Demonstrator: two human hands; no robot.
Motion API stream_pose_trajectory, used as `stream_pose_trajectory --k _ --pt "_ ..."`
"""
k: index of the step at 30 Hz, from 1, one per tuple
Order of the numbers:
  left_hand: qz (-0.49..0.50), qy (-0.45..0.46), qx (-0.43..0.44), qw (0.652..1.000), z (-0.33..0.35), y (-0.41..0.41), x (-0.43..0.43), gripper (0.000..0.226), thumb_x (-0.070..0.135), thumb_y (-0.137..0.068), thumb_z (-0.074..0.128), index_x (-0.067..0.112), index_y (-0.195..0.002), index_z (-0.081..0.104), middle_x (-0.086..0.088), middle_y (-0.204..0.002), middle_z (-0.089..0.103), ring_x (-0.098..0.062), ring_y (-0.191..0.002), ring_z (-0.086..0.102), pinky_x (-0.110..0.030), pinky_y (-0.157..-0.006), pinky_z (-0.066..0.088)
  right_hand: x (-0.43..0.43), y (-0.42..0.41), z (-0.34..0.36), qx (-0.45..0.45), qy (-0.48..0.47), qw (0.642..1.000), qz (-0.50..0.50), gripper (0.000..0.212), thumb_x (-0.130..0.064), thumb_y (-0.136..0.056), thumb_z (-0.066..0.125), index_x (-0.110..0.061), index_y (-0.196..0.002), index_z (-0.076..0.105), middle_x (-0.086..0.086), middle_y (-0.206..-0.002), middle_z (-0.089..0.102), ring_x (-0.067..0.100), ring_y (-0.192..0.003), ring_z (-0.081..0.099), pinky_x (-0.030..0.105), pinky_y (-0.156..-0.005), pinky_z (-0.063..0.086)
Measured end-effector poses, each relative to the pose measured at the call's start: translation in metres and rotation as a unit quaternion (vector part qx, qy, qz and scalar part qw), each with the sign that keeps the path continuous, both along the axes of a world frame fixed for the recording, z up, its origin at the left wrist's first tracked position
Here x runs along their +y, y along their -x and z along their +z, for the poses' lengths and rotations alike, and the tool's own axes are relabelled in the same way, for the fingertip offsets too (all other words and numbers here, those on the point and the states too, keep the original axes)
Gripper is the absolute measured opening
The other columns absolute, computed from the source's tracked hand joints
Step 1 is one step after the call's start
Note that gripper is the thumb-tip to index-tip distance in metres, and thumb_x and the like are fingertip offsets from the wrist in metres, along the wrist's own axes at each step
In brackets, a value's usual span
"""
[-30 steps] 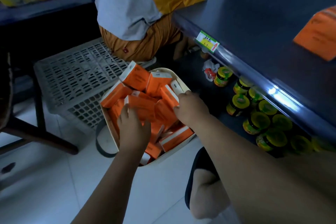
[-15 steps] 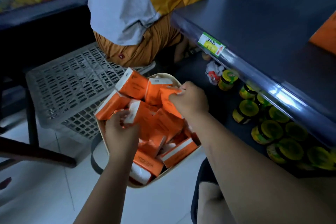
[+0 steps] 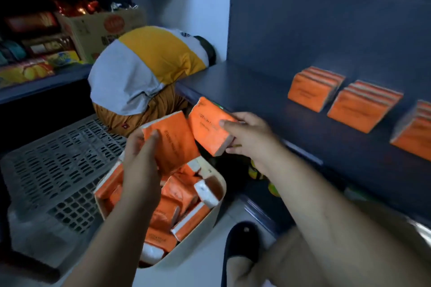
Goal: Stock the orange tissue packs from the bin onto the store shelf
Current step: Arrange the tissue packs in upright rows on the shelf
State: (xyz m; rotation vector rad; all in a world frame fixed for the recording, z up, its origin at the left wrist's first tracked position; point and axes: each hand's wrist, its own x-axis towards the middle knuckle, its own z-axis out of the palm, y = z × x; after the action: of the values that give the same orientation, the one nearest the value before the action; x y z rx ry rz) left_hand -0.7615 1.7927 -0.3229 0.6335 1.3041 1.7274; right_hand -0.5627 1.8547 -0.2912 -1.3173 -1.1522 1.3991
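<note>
Left hand [image 3: 140,165]: grasps one orange tissue pack [image 3: 172,142] above the bin [image 3: 217,202].
Right hand [image 3: 251,137]: grips a second pack [image 3: 210,126] near the shelf [image 3: 268,98].

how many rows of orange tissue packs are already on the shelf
3 rows stand on the dark shelf: the left row, the middle row, and the right row, which is cut off by the frame edge, so more may lie out of view.

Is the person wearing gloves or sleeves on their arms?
No. Both forearms are bare right to the bottom of the picture, with no sleeve showing. The left hand and right hand wear no gloves, rings, watch or bracelet that I can see.
</note>
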Motion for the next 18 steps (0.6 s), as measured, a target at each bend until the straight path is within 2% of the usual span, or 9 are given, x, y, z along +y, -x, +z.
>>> stream_pose_trajectory --k 2,4,7,10,13,15,18 --pt "-0.059 -0.004 0.034 0.998 0.020 -0.028 0.004 0.025 0.033 -0.106 0.058 0.022 -0.128 0.062 -0.001 -0.100 0.070 -0.017 -0.087 0.068 -0.043 -0.075 0.059 -0.020 -0.037 0.020 -0.021 -0.027 0.999 -0.013 0.019 -0.019 -0.093 0.075 -0.022 -0.109 0.066 0.007 -0.109 0.074 0.022 -0.088 0.073 0.037 -0.076 0.062" --pt "-0.127 -0.012 0.053 0.990 0.038 -0.060 0.010 0.023 0.036 -0.106 0.056 0.029 -0.127 0.063 -0.001 -0.104 0.070 -0.020 -0.093 0.068 -0.051 -0.080 0.060 -0.041 -0.081 0.035 -0.034 -0.046 0.998 -0.039 0.021 -0.015 -0.094 0.074 -0.018 -0.114 0.065 0.005 -0.103 0.075 0.020 -0.081 0.073 0.035 -0.076 0.062" --pt "-0.225 -0.010 0.068 0.972 0.067 -0.119 0.015 0.020 0.033 -0.105 0.058 0.026 -0.123 0.064 -0.004 -0.101 0.071 -0.021 -0.088 0.070 -0.060 -0.083 0.059 -0.076 -0.152 0.053 -0.047 -0.070 0.992 -0.098 0.028 -0.013 -0.092 0.074 -0.015 -0.119 0.067 0.007 -0.108 0.076 0.024 -0.091 0.074 0.037 -0.079 0.064" --pt "-0.296 -0.016 0.088 0.951 0.091 -0.180 0.018 0.022 0.019 -0.095 0.068 0.018 -0.116 0.064 -0.012 -0.100 0.072 -0.022 -0.077 0.071 -0.053 -0.080 0.058 -0.118 -0.218 0.064 -0.060 -0.092 0.982 -0.152 0.029 -0.012 -0.091 0.076 -0.019 -0.118 0.069 0.006 -0.109 0.078 0.024 -0.095 0.076 0.041 -0.084 0.063" --pt "-0.373 -0.032 0.138 0.917 0.111 -0.240 0.011 0.048 0.021 -0.070 0.074 0.019 -0.117 0.067 -0.011 -0.107 0.077 -0.032 -0.098 0.074 -0.055 -0.095 0.057 -0.170 -0.277 0.068 -0.084 -0.102 0.969 -0.208 0.031 -0.012 -0.090 0.077 -0.021 -0.119 0.071 0.003 -0.110 0.078 0.022 -0.102 0.075 0.041 -0.087 0.062" --pt "-0.429 -0.052 0.178 0.884 0.119 -0.281 0.002 0.044 0.019 -0.073 0.076 0.021 -0.116 0.069 -0.007 -0.106 0.078 -0.029 -0.100 0.075 -0.049 -0.092 0.059 -0.204 -0.311 0.065 -0.089 -0.110 0.959 -0.248 0.032 -0.009 -0.090 0.075 -0.020 -0.119 0.072 0.004 -0.113 0.077 0.022 -0.107 0.074 0.044 -0.092 0.061" --pt "-0.505 -0.104 0.215 0.829 0.122 -0.345 -0.016 0.032 -0.001 -0.087 0.073 0.019 -0.111 0.067 -0.004 -0.100 0.076 -0.020 -0.089 0.075 -0.036 -0.082 0.059 -0.255 -0.354 0.054 -0.078 -0.114 0.942 -0.307 0.034 -0.003 -0.090 0.073 -0.018 -0.121 0.072 0.004 -0.116 0.077 0.022 -0.111 0.073 0.046 -0.095 0.060"
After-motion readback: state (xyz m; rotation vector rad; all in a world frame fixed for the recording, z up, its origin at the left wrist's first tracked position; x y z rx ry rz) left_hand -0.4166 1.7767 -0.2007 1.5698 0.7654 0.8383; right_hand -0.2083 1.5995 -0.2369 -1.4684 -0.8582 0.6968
